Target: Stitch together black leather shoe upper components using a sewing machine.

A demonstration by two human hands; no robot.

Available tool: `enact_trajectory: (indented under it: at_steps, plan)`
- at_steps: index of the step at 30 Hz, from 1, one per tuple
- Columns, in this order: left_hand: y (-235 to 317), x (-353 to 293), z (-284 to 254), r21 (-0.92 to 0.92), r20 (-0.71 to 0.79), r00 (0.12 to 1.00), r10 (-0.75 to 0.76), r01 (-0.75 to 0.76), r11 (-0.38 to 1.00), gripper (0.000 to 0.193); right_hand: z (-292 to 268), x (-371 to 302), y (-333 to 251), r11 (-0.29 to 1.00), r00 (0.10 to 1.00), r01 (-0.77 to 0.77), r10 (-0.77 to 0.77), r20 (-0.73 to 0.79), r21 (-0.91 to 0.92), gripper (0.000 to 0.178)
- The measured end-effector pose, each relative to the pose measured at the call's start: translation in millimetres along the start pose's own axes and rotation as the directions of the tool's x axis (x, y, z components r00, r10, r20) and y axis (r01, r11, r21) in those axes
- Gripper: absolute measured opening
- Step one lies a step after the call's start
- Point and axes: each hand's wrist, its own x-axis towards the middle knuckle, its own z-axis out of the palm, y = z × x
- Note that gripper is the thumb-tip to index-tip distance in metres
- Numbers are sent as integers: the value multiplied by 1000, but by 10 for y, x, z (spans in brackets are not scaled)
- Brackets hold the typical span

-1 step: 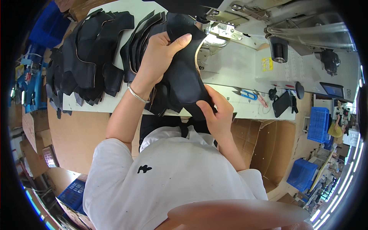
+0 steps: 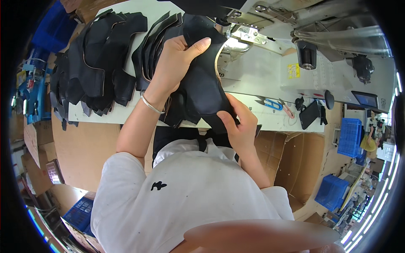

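Note:
A curved black fabric panel [image 2: 204, 90] with a pale edge along its right side is stretched between my two hands. My left hand [image 2: 179, 61] grips its upper part, thumb on top and fingers tucked beneath. Lower down, at the near right corner, my right hand [image 2: 240, 122] pinches it between thumb and fingers. The panel's far end reaches the metal head of a sewing machine [image 2: 247, 36]; the needle area is partly hidden. More black panels [image 2: 154, 48] stand in a fanned row just left of my left hand.
A larger heap of black pieces [image 2: 95, 59] covers the left of the white table [image 2: 270, 120]. To the right lie blue-handled thread snips [image 2: 274, 104], another small cutter [image 2: 289, 110] and a black phone-like slab [image 2: 310, 114]. An open cardboard box [image 2: 301, 168] sits below the table's front edge.

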Motion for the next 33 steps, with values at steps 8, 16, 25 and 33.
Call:
enact_trajectory:
  at_steps: [8, 16, 25, 33]
  plan:
    - [0, -130, 88, 92, -36, 999, 31, -28, 995, 30, -351, 64, 69, 999, 999, 12, -14, 46, 45, 39]
    - [-96, -221, 186, 257, -77, 991, 106, -83, 963, 61, -764, 226, 94, 994, 987, -43, 26, 161, 102, 36]
    - [-200, -204, 231, 223, -110, 989, 101, -74, 972, 64, -897, 355, 106, 966, 974, -85, 30, 224, 244, 34]
    - [-155, -139, 235, 213, -107, 990, 92, -68, 975, 58, -894, 418, 40, 969, 979, -78, 30, 202, 233, 34]
